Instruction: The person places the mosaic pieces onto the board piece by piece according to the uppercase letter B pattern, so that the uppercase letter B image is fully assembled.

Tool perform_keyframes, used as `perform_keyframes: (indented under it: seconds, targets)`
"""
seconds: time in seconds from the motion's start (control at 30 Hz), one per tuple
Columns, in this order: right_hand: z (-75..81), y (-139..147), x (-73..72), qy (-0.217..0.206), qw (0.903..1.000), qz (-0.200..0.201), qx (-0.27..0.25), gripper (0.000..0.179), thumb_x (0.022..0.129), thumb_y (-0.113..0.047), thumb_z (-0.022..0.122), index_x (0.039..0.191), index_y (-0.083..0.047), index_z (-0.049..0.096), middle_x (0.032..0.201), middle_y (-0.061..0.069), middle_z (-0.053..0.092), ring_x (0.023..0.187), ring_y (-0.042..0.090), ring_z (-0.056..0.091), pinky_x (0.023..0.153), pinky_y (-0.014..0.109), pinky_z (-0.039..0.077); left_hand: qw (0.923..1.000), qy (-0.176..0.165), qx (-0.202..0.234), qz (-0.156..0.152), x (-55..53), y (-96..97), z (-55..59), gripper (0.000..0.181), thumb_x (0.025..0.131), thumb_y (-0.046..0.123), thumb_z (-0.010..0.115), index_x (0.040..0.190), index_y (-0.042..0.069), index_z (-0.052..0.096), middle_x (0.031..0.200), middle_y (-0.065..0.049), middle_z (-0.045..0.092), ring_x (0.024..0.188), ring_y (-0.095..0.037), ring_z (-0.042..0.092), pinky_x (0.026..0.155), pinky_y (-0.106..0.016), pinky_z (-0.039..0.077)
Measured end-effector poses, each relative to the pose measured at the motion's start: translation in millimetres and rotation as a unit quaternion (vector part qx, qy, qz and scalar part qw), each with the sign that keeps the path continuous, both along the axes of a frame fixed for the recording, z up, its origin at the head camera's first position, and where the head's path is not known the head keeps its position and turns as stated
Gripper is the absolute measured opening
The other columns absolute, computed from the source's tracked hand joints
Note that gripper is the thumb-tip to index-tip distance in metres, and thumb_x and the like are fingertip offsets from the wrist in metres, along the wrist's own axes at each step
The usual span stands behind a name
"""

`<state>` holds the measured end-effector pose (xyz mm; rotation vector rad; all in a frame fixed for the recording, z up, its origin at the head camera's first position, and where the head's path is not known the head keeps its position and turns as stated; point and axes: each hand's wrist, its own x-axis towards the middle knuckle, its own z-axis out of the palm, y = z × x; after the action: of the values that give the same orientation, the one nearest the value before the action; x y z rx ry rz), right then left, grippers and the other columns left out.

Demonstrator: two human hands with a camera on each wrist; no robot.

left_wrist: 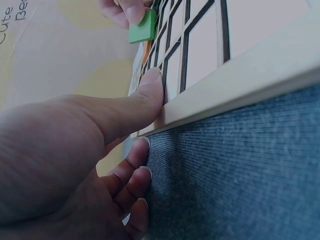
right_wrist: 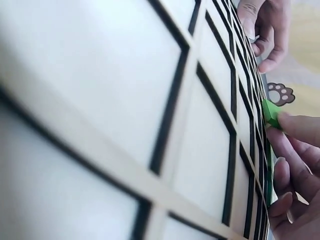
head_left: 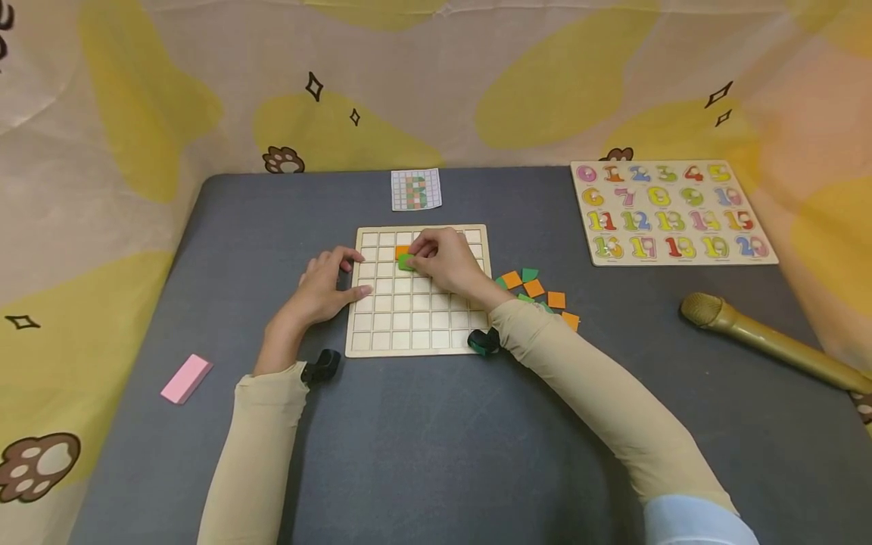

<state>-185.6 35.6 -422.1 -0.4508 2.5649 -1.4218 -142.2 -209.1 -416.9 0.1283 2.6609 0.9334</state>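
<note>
A square wooden grid board lies on the table, mostly made up of bare pale cells. Between thumb and fingertips my right hand pinches a small green tile, close over the board's upper part. Just beyond that tile, an orange tile lies in a cell. In the right wrist view the pinched green tile shows a pointed corner, and my fingers hide part of the board. My left hand rests at the board's left edge, thumb on the rim and fingers spread apart from it.
Several loose orange tiles and green ones lie right of the board, partly behind my right sleeve. A printed pattern card lies beyond the board. A number puzzle and a gold microphone are at right; a pink block lies left.
</note>
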Motion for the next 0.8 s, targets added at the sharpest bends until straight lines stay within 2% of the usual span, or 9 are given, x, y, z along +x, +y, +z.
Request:
perform_keyframes:
  seconds: [0.1,0.33,0.43,0.6,0.8]
  targets:
    - [-0.1,-1.9,0.4,-0.001,1.0,0.003,0.005,0.007,0.096,-0.012,0.08,0.097,-0.006,0.077,0.089,0.009,0.075,0.076,0.018,0.066,0.073,0.025,0.05,1.0,0.001,-0.001,0.0,0.3,-0.2,0.7,0.053,0.103,0.026,0.072,0.147,0.009,0.046,0.134,-0.019,0.046,0.125,-0.039,0.035,0.105,-0.057,0.026]
    - [3.7,-1.9,1.2,0.007,0.9973,0.026,0.068,0.007,0.096,-0.017,0.08,0.099,-0.011,0.079,0.087,0.003,0.07,0.08,0.016,0.061,0.075,0.028,0.045,1.0,0.005,0.002,-0.003,0.2,-0.4,0.8,0.054,0.103,0.027,0.072,0.146,0.009,0.046,0.134,-0.019,0.046,0.125,-0.039,0.035,0.104,-0.057,0.026]
    - [6.2,2.4,-0.7,0.006,0.9966,0.031,0.076,0.007,0.097,-0.017,0.08,0.102,-0.012,0.08,0.089,0.003,0.069,0.082,0.017,0.06,0.076,0.029,0.044,1.0,0.003,0.003,-0.002,-0.4,0.2,0.9,0.054,0.103,0.027,0.072,0.147,0.009,0.046,0.134,-0.019,0.046,0.125,-0.039,0.035,0.104,-0.056,0.026]
    - [10.0,18.7,-5.6,-0.008,0.9972,0.036,0.065,0.009,0.097,-0.014,0.077,0.104,-0.008,0.078,0.091,0.005,0.069,0.081,0.019,0.057,0.077,0.03,0.043,1.0,0.002,0.003,-0.001,0.0,0.7,1.8,0.054,0.103,0.026,0.073,0.147,0.008,0.046,0.134,-0.02,0.046,0.126,-0.039,0.035,0.104,-0.056,0.025]
    - [11.4,52.4,-10.4,-0.017,0.996,0.048,0.073,0.013,0.097,-0.013,0.077,0.107,-0.005,0.077,0.095,0.009,0.069,0.084,0.022,0.057,0.077,0.031,0.043,1.0,0.003,0.003,0.001,1.0,0.5,1.8,0.054,0.103,0.025,0.073,0.147,0.008,0.047,0.134,-0.02,0.046,0.128,-0.04,0.034,0.107,-0.058,0.025]
